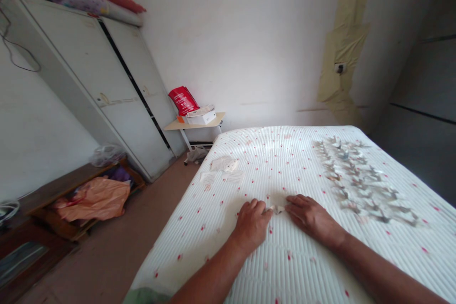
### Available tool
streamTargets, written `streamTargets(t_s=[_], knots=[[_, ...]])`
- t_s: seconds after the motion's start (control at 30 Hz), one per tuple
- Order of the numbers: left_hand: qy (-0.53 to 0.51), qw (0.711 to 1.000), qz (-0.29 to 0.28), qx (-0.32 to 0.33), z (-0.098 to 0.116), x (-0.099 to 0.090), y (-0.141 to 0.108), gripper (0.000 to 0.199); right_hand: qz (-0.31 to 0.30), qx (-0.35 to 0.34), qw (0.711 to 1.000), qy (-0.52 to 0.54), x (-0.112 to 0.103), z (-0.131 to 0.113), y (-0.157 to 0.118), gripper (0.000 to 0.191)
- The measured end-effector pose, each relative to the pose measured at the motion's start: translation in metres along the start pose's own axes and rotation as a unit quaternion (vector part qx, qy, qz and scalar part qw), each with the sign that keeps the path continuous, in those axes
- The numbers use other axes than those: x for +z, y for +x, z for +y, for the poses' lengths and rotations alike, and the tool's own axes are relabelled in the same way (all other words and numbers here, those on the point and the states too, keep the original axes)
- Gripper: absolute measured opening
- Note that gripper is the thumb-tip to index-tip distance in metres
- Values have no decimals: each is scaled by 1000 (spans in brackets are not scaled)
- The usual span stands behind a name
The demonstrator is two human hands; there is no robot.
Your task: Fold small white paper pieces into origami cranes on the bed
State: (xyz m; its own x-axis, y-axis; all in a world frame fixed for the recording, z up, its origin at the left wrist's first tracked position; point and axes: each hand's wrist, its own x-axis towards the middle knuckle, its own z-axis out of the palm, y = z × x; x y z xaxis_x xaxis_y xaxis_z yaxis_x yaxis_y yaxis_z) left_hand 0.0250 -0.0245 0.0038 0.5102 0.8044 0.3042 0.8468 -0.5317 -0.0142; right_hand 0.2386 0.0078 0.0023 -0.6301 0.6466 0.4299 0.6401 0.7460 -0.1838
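Note:
A small folded piece of paper [278,209] lies low on the quilted white mattress between my two hands. My left hand [252,223] is curled, its thumb and fingertips pinching the paper's left end. My right hand [310,217] has its fingers pressed together at the right end of the same paper, covering part of it. Further left on the mattress lie several flat printed paper pieces [224,171]. To the right stand rows of small folded paper figures [356,178], which look like cranes.
The mattress [213,247] has red dots and reaches toward the wall. Beyond its far left corner stands a small table [174,126] with a red bag [183,99] and a white box [203,118]. A grey cabinet [117,76] and a low wooden shelf [71,183] are on the left.

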Motion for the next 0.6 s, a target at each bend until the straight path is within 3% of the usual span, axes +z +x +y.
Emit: streamTargets(t_s=[0.17,0.6], knots=[[-8,1000,11,-3,-1,4,0,18,27,69,993,92,2,11,0,21],[-15,1000,17,-6,-2,3,1,20,-67,-22,997,-30,-2,-2,10,24]])
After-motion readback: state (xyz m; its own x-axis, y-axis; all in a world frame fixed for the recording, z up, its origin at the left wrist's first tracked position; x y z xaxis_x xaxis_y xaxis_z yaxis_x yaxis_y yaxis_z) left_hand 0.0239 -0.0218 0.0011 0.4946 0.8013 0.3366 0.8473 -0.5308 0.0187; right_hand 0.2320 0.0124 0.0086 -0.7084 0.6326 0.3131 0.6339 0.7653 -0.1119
